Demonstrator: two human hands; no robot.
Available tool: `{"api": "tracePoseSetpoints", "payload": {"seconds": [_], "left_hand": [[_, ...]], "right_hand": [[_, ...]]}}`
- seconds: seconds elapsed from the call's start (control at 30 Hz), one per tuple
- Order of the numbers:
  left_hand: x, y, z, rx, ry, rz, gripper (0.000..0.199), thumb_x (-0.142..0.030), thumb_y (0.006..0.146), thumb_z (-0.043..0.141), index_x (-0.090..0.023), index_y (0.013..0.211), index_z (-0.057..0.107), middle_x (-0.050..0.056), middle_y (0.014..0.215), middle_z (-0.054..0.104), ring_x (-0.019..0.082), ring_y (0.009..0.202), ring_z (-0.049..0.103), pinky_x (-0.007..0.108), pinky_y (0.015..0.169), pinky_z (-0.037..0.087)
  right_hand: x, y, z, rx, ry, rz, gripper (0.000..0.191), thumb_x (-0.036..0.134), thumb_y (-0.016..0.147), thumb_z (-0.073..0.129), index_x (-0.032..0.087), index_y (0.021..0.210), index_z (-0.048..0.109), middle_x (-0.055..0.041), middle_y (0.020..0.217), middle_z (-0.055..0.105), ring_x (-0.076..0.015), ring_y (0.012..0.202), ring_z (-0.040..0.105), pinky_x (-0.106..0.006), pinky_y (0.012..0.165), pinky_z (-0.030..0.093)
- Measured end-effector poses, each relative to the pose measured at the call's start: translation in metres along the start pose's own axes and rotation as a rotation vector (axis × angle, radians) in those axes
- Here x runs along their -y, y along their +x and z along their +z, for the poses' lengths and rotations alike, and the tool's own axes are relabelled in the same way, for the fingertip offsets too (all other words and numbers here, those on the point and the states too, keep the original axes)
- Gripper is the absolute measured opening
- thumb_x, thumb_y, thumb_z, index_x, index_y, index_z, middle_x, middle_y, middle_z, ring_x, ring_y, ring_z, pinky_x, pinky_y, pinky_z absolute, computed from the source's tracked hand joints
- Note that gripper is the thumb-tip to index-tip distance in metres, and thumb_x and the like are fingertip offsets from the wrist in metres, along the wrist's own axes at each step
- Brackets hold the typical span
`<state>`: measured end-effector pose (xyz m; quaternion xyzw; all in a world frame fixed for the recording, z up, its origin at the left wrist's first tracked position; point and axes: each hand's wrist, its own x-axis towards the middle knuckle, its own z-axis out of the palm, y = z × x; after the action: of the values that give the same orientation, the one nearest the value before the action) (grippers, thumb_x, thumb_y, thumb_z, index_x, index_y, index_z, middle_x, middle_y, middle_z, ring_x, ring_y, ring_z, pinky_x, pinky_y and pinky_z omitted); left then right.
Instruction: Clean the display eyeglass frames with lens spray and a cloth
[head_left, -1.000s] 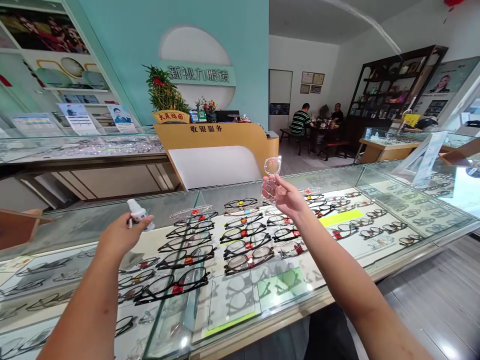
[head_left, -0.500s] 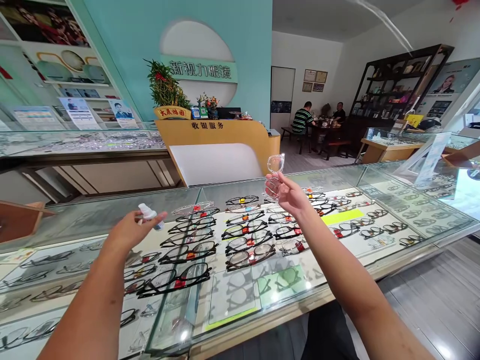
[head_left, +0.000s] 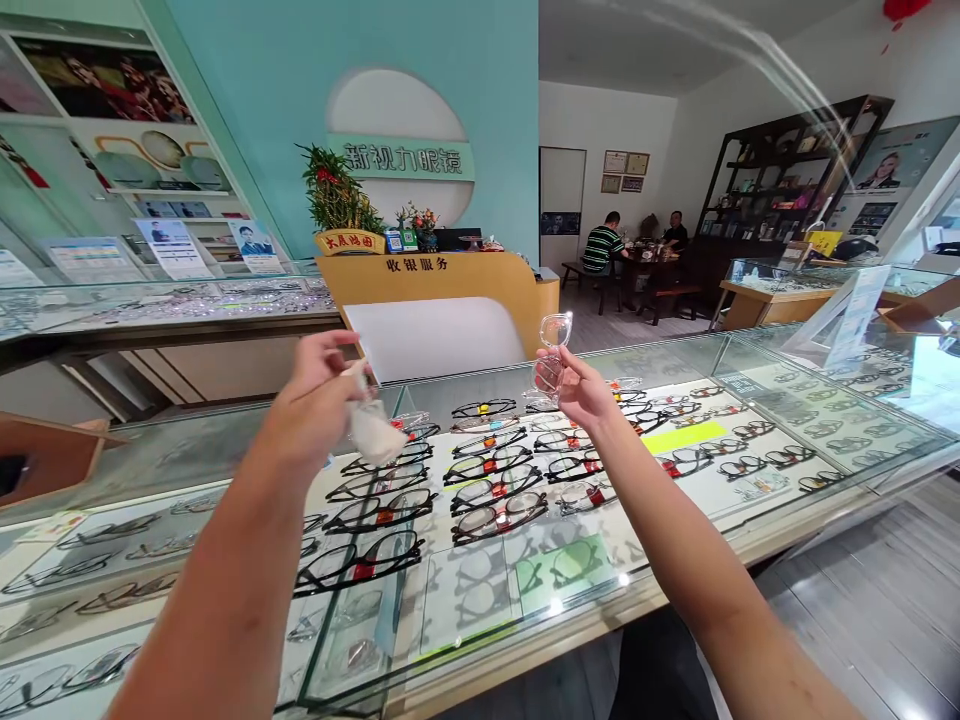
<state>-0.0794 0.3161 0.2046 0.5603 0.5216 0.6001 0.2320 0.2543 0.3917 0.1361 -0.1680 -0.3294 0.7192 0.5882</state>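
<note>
We held one clear pair of glasses [head_left: 556, 329] in our right hand [head_left: 582, 388], upright above the far side of the counter [head_left: 442, 392], one lens over the other. The thumb and fingers were clamped on the frame about its middle, and some fingers showed through the lower lens. Our left hand [head_left: 315, 400], well apart to the left, was pinched on one pale cloth [head_left: 376, 432], blurred, which hung toward the glasses' side, above the left row of frames.

On the counter between our arms we counted six pairs in the middle row [head_left: 491, 466], and at least five in the left row [head_left: 384, 514], partly hidden by the cloth and arm. To the right lay one yellow strip [head_left: 684, 437]; nearer us was one green panel [head_left: 570, 565].

Beyond stood one desk [head_left: 484, 277] with four characters on its front, one leafy plant [head_left: 334, 195] and two code cards [head_left: 409, 238]. Above it hung one sign [head_left: 405, 158] of five characters. Far right, two people [head_left: 602, 247] sat at one dark table [head_left: 643, 258], with four framed papers [head_left: 616, 161] on the wall behind.
</note>
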Motion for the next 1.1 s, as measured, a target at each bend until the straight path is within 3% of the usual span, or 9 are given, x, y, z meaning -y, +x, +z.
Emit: {"api": "tracePoseSetpoints", "payload": {"seconds": [0.13, 0.27, 0.4, 0.57, 0.7, 0.8, 0.93, 1.0, 1.1], "left_hand": [[-0.065, -0.006, 0.06, 0.309, -0.359, -0.138, 0.061, -0.007, 0.07, 0.066, -0.029, 0.125, 0.053, 0.001, 0.093, 0.062, 0.013, 0.068, 0.058, 0.028, 0.066, 0.052], [-0.094, -0.009, 0.096, 0.385, -0.544, -0.089, 0.059, -0.009, 0.075, 0.071, -0.028, 0.128, 0.055, 0.002, 0.092, 0.067, 0.018, 0.073, 0.069, 0.036, 0.073, 0.059], [-0.086, -0.011, 0.117, 0.342, -0.652, -0.051, 0.047, -0.013, 0.079, 0.079, -0.025, 0.121, 0.061, 0.003, 0.094, 0.069, 0.019, 0.086, 0.072, 0.034, 0.081, 0.062], [-0.062, -0.006, 0.129, 0.293, -0.593, -0.068, 0.034, -0.024, 0.08, 0.09, -0.021, 0.108, 0.071, 0.003, 0.092, 0.073, 0.014, 0.079, 0.066, 0.024, 0.068, 0.054], [-0.048, 0.001, 0.14, 0.212, -0.548, -0.081, 0.019, -0.021, 0.081, 0.088, -0.019, 0.095, 0.075, 0.002, 0.091, 0.072, 0.013, 0.079, 0.065, 0.022, 0.067, 0.052], [-0.042, 0.006, 0.149, 0.159, -0.624, -0.245, 0.018, -0.02, 0.085, 0.081, -0.021, 0.099, 0.07, 0.0, 0.085, 0.07, 0.013, 0.068, 0.063, 0.024, 0.062, 0.051], [-0.037, 0.011, 0.156, 0.227, -0.74, -0.501, 0.015, -0.025, 0.085, 0.076, -0.019, 0.09, 0.063, -0.002, 0.07, 0.061, 0.013, 0.054, 0.055, 0.027, 0.052, 0.045], [-0.036, 0.012, 0.157, 0.219, -0.756, -0.47, 0.013, -0.014, 0.077, 0.072, -0.017, 0.086, 0.063, -0.002, 0.069, 0.06, 0.013, 0.056, 0.057, 0.026, 0.054, 0.046], [-0.035, 0.013, 0.156, 0.124, -0.762, -0.343, 0.028, -0.004, 0.071, 0.072, -0.017, 0.096, 0.067, 0.0, 0.078, 0.069, 0.013, 0.066, 0.064, 0.025, 0.064, 0.053]], "right_hand": [[0.001, 0.002, -0.004, -0.021, 0.011, -0.016, 0.009, 0.031, 0.098, 0.078, 0.022, 0.096, 0.077, -0.0012, 0.1, 0.085, -0.015, 0.083, 0.078, -0.03, 0.083, 0.063], [0.005, 0.004, -0.007, -0.045, 0.021, -0.027, 0.008, 0.029, 0.098, 0.077, 0.021, 0.096, 0.077, -0.0007, 0.098, 0.085, -0.014, 0.081, 0.077, -0.028, 0.08, 0.063], [0.01, 0.002, -0.007, -0.067, 0.022, -0.026, 0.01, 0.029, 0.1, 0.074, 0.021, 0.096, 0.077, -0.0009, 0.097, 0.086, -0.0139, 0.08, 0.078, -0.028, 0.08, 0.064], [0.014, -0.006, -0.004, -0.023, 0.034, -0.058, 0.011, 0.031, 0.1, 0.073, 0.022, 0.098, 0.078, -0.0005, 0.101, 0.085, -0.0153, 0.088, 0.08, -0.031, 0.089, 0.065], [0.015, -0.013, 0.003, 0.045, 0.035, -0.113, 0.009, 0.034, 0.097, 0.077, 0.025, 0.095, 0.078, 0.0012, 0.105, 0.085, -0.0174, 0.1, 0.08, -0.036, 0.1, 0.064], [0.014, -0.02, 0.01, 0.078, 0.01, -0.165, 0.011, 0.037, 0.094, 0.081, 0.028, 0.091, 0.077, 0.0018, 0.108, 0.084, -0.0191, 0.11, 0.079, -0.039, 0.107, 0.062], [0.008, -0.025, 0.019, 0.097, -0.026, -0.188, 0.012, 0.039, 0.092, 0.082, 0.028, 0.09, 0.077, 0.002, 0.105, 0.083, -0.0192, 0.111, 0.078, -0.039, 0.109, 0.06], [0.009, -0.026, 0.024, 0.111, -0.05, -0.196, 0.013, 0.039, 0.091, 0.083, 0.027, 0.091, 0.078, 0.002, 0.105, 0.083, -0.019, 0.11, 0.077, -0.039, 0.109, 0.06], [0.017, -0.025, 0.038, 0.164, -0.109, -0.195, 0.014, 0.04, 0.092, 0.082, 0.026, 0.093, 0.079, 0.0011, 0.107, 0.082, -0.019, 0.112, 0.076, -0.038, 0.105, 0.061]]}}
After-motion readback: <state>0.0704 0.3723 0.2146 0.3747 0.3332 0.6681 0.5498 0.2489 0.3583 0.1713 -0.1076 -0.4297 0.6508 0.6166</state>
